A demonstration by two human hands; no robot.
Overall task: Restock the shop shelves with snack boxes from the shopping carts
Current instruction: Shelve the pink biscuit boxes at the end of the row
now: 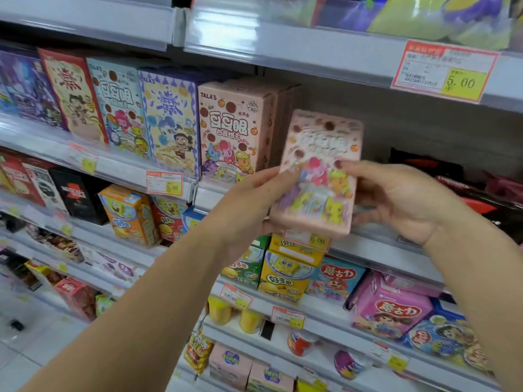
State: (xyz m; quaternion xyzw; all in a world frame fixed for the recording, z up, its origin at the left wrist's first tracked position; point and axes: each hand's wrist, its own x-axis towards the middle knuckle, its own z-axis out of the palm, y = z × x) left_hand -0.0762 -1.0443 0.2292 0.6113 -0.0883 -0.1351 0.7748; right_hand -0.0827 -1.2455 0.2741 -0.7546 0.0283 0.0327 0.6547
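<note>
Left hand (pixel 249 199) and right hand (pixel 396 202) pinch the pink snack box (pixel 319 179) by its sides, thumbs on front. It's held up beside matching boxes (pixel 229 128) on the white shelf (pixel 368 247). Price tags (pixel 444 70) everywhere, pale tiled floor (pixel 28 343).

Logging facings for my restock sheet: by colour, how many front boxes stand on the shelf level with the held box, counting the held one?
Dark purple cardboard box: 1
Cream cardboard box with red edges: 1
Light blue cardboard box: 1
White cardboard box with purple edging: 1
Pink: 2 (shelved pink cardboard box; held pink cardboard box, in left hand and right hand)
Total: 6
</note>
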